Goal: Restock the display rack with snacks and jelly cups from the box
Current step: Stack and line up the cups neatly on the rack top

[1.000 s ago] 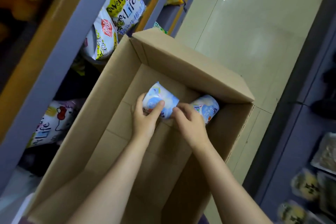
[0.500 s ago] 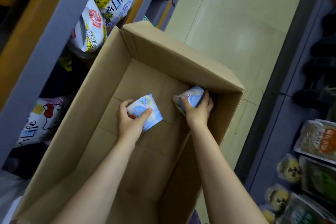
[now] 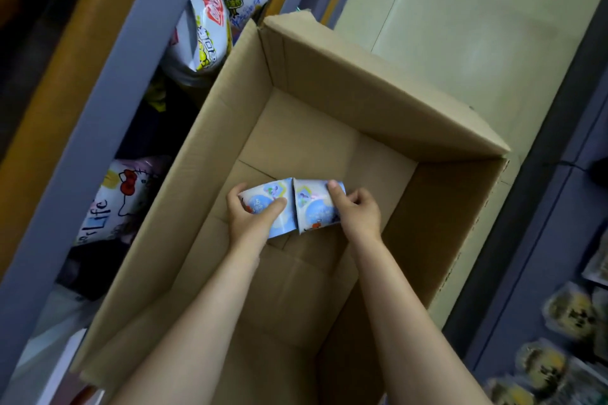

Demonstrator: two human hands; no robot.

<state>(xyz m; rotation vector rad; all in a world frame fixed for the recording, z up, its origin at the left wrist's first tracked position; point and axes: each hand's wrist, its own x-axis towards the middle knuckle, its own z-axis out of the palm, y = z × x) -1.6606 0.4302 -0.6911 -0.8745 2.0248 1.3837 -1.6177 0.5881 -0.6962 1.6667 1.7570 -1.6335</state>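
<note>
Jelly cups: two, rims pressed together, inside the cardboard box (image 3: 378,102) above its bare floor. Left hand (image 3: 253,217) grasps the left cup (image 3: 263,204); right hand (image 3: 357,212) grasps the right cup (image 3: 314,207). No other stock visible in the box. Display rack (image 3: 108,102) beside it already holds snack bags (image 3: 205,33). Judgement: restocking nearly finished, these cups unshelved.

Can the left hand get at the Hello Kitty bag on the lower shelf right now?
Probably not: the left hand grips a jelly cup inside the box, and the box wall stands between it and the Hello Kitty bag.
</note>
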